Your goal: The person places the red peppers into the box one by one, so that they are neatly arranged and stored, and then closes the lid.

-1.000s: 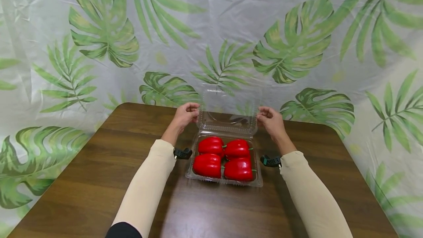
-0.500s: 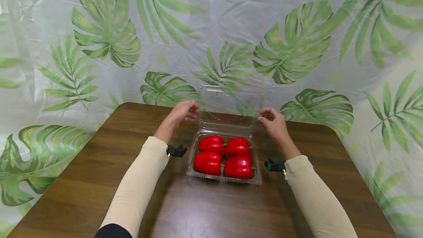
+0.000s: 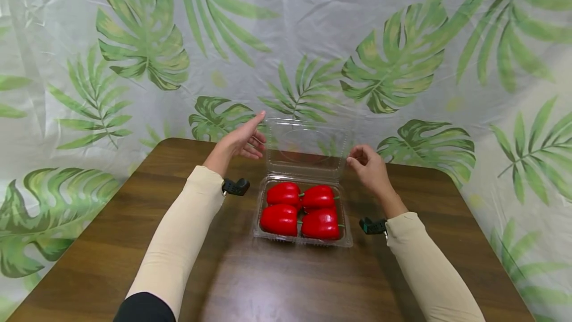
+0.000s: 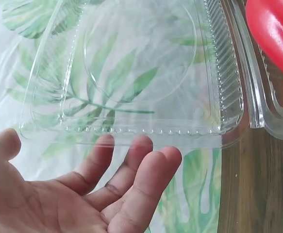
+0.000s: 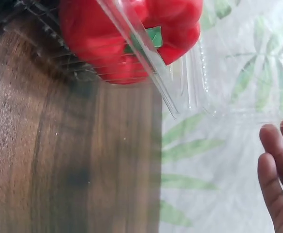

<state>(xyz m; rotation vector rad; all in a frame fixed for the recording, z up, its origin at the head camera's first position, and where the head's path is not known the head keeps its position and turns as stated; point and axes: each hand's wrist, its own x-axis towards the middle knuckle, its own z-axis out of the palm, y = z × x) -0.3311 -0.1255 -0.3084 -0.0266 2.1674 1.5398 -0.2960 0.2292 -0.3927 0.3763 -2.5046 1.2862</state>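
A clear plastic clamshell box (image 3: 304, 242) stands on the table, its lid (image 3: 308, 148) raised at the back. Several red bell peppers (image 3: 279, 219) with green stems lie inside in two rows. My left hand (image 3: 243, 140) is at the lid's left side, thumb up and fingers spread. In the left wrist view, the left fingertips (image 4: 141, 143) are right at the lid's edge; the thumb stands apart from it. At the lid's right side is my right hand (image 3: 368, 165), fingers loosely bent. In the right wrist view, the right fingertips (image 5: 268, 133) lie close to the lid's edge; contact is unclear.
The brown wooden table (image 3: 286, 282) extends in front of the box and to both sides. Behind it hangs a pale, leaf-printed cloth (image 3: 308, 29). A dark wrist device (image 3: 237, 187) is on the left wrist, another dark wrist device (image 3: 372, 225) on the right.
My left hand has loosened from the lid's left edge, its thumb lifting and fingers spreading. The lid stays raised. My right hand has shifted only slightly; the peppers stay in place.
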